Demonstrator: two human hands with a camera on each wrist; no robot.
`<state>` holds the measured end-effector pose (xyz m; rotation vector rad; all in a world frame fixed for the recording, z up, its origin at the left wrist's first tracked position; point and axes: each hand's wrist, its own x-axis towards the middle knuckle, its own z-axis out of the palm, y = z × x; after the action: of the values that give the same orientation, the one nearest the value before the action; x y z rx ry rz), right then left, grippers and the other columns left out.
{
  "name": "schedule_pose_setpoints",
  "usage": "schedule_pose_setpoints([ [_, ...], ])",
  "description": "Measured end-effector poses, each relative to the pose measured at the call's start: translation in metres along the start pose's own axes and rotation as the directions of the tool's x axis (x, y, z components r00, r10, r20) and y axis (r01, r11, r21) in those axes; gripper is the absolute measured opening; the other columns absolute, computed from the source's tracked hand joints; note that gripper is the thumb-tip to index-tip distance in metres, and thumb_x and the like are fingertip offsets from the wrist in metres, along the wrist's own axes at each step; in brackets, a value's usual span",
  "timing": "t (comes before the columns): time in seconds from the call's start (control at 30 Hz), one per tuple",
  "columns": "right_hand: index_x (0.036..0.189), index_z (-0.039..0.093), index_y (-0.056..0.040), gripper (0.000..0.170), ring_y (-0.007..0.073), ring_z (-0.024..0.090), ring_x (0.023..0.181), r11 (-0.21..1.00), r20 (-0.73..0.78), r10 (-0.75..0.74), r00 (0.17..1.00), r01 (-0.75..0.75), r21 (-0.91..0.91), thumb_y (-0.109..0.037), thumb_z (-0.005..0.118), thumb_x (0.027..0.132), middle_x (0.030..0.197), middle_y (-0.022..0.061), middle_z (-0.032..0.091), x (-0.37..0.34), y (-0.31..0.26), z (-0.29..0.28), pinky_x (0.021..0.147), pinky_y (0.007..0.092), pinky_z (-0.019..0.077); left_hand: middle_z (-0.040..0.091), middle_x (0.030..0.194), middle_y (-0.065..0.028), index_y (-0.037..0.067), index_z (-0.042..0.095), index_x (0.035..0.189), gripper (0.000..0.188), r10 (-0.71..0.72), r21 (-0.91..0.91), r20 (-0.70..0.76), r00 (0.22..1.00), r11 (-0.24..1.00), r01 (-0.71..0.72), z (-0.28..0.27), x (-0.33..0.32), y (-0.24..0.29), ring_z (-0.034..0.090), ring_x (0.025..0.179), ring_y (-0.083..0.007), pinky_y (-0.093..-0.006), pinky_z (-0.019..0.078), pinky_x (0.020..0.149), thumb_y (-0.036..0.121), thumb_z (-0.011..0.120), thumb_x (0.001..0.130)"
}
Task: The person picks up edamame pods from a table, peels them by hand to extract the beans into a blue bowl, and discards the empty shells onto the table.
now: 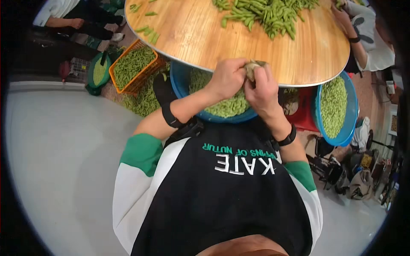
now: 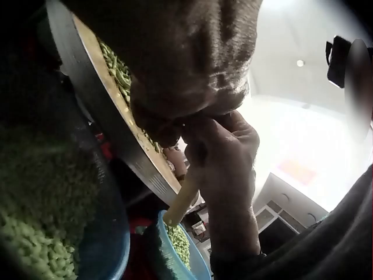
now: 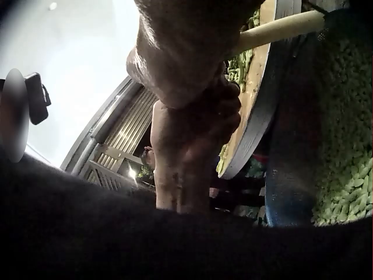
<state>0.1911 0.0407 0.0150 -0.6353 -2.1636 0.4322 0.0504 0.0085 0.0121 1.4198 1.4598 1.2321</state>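
Note:
My left hand (image 1: 227,79) and my right hand (image 1: 261,88) meet just over the near edge of the round wooden table. Between them a tan-green, crumpled-looking thing (image 1: 252,68) shows, with the fingers of both hands curled about it. A pale, stick-like length (image 2: 182,201) juts downward from the hands in the left wrist view, and the same stick-like thing (image 3: 282,32) shows in the right wrist view; its exact kind I cannot tell. Below the hands stands a blue tub (image 1: 181,81) of shelled green beans (image 1: 230,106). The fingertips are mostly hidden behind the hands.
Green bean pods (image 1: 273,17) lie heaped on the table (image 1: 192,36). An orange crate (image 1: 117,81) of pods stands left, with loose pods (image 1: 147,100) on the floor. Another blue tub (image 1: 352,106) of beans stands right. Other people's arms (image 1: 358,47) are near the table.

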Motion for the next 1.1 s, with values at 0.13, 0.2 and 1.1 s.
schedule_pose_setpoints([
  [0.13, 0.096, 0.051, 0.0004, 0.025, 0.0396, 0.053, 0.072, 0.999, -0.030, 0.028, 0.999, -0.028, 0.019, 0.003, 0.061, 0.073, 0.082, 0.0200, 0.049, 0.001, 0.001, 0.004, 0.059, 0.0411, 0.0459, 0.055, 0.064, -0.0072, -0.003, 0.057, 0.080, 0.013, -0.024, 0.011, 0.013, 1.000, 1.000, 0.024, -0.005, 0.001, 0.003, 0.049, 0.062, -0.0098, -0.0282, 0.0411, 0.056, 0.008, 0.051, 0.083],
  [0.2, 0.095, 0.052, 0.0005, 0.023, 0.0390, 0.054, 0.073, 0.987, -0.013, 0.136, 0.991, -0.135, 0.085, 0.001, 0.062, 0.075, 0.082, 0.0198, 0.051, 0.002, 0.000, -0.002, 0.060, 0.0406, 0.0463, 0.055, 0.064, -0.0077, -0.003, 0.056, 0.081, 0.012, -0.073, 0.033, 0.049, 0.996, 0.997, 0.071, -0.009, -0.007, 0.006, 0.049, 0.061, -0.0108, -0.0292, 0.0410, 0.056, 0.008, 0.050, 0.083],
  [1.1, 0.095, 0.058, -0.0005, 0.017, 0.0204, 0.061, 0.069, 0.851, 0.460, 0.102, 0.882, -0.316, 0.419, 0.002, 0.053, 0.079, 0.080, 0.0115, 0.064, -0.008, 0.000, -0.007, 0.065, 0.0296, 0.0488, 0.059, 0.097, -0.0144, 0.004, 0.062, 0.090, 0.020, 0.384, 0.955, -0.056, 0.921, 0.289, -0.063, -0.143, -0.034, 0.003, 0.054, 0.095, -0.0370, -0.0456, 0.0445, 0.079, -0.001, 0.056, 0.072],
])
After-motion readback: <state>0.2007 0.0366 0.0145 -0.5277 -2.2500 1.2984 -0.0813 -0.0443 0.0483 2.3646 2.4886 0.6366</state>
